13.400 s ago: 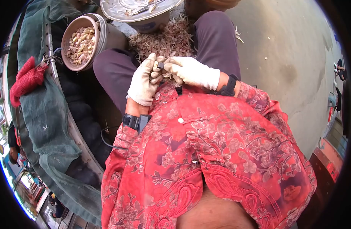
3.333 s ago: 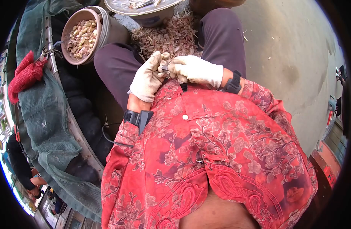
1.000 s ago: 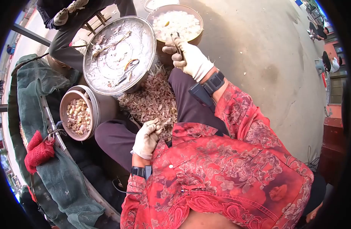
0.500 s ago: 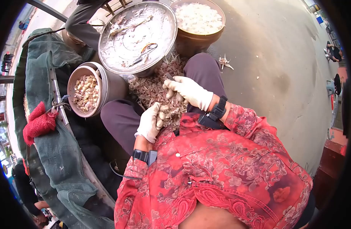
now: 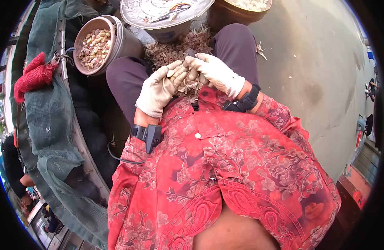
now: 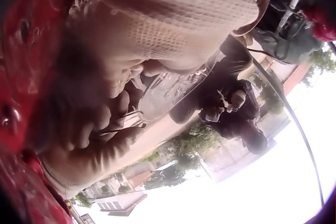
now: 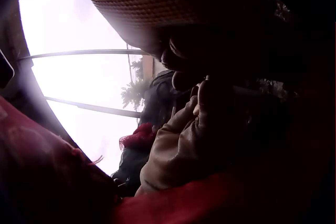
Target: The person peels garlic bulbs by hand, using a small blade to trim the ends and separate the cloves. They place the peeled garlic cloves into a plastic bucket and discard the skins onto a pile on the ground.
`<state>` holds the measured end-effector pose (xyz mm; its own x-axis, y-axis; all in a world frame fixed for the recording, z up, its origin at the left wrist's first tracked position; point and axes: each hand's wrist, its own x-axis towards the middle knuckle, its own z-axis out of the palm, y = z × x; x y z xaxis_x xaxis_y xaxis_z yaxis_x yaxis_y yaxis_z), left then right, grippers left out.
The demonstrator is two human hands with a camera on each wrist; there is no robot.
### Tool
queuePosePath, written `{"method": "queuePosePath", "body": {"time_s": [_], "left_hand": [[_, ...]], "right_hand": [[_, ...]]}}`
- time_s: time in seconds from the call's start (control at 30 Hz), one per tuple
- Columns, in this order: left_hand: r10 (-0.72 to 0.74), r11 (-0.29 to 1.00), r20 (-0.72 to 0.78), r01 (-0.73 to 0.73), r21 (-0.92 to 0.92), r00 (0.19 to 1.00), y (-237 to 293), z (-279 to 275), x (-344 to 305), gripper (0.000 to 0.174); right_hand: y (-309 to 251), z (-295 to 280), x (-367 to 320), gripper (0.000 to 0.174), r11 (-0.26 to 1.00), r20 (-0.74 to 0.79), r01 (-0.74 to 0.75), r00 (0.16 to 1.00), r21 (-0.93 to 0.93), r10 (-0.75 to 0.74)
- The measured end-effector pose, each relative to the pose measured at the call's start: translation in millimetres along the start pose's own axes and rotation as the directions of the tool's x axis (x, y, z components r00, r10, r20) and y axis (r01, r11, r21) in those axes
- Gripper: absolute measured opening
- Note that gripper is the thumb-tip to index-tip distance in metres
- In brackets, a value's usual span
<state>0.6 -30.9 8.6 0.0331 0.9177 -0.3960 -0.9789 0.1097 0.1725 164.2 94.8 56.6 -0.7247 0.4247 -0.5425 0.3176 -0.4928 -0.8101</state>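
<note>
Garlic cloves [image 5: 178, 73] sit in the gloved left hand [image 5: 158, 89], which is cupped over the lap with thumb and fingers curled about them. The gloved right hand [image 5: 215, 73] touches it, fingers wrapped round a small dark tool [image 5: 190, 53]. A bucket [image 5: 117, 35] of unpeeled cloves stands beside the knee, with papery skins [image 5: 169, 50] just beyond the hands. From the left wrist, the two hands blur together and neither grip can be told. From the right wrist, all is dark: the left hand shows pale, the cloves hidden.
</note>
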Motion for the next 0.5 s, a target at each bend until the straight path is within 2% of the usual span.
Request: {"method": "queuePosePath", "body": {"time_s": [0.07, 0.23, 0.3, 0.43, 0.5], "left_hand": [[0.053, 0.987, -0.002, -0.052, 0.150, 0.999, -1.8, 1.2, -3.1, 0.048], [0.071, 0.979, 0.090, -0.087, 0.186, 0.993, -1.9, -4.1, -9.4, 0.047], [0.112, 0.968, 0.029, -0.115, 0.221, 0.993, -2.8, -5.3, -11.1, 0.045], [0.083, 0.982, -0.002, -0.081, 0.172, 0.997, -3.8, -4.9, -13.2, 0.042], [0.085, 0.987, -0.062, -0.076, 0.145, 0.994, -1.6, -11.3, -12.9, 0.039]], "right_hand": [[2.9, 1.4, -1.9, 0.032, 1.000, 0.030, 0.015, 0.999, 0.002, -0.015], [-2.1, 9.7, -11.1, 0.031, 0.998, -0.001, 0.008, 1.000, -0.061, -0.008], [5.6, 9.3, -6.8, 0.031, 0.996, 0.014, 0.039, 0.999, -0.079, -0.038], [10.8, 12.3, -7.7, 0.036, 0.988, 0.022, 0.077, 0.997, -0.132, -0.075], [8.1, 13.9, -8.9, 0.039, 0.983, 0.014, 0.023, 1.000, -0.184, -0.021]]}}
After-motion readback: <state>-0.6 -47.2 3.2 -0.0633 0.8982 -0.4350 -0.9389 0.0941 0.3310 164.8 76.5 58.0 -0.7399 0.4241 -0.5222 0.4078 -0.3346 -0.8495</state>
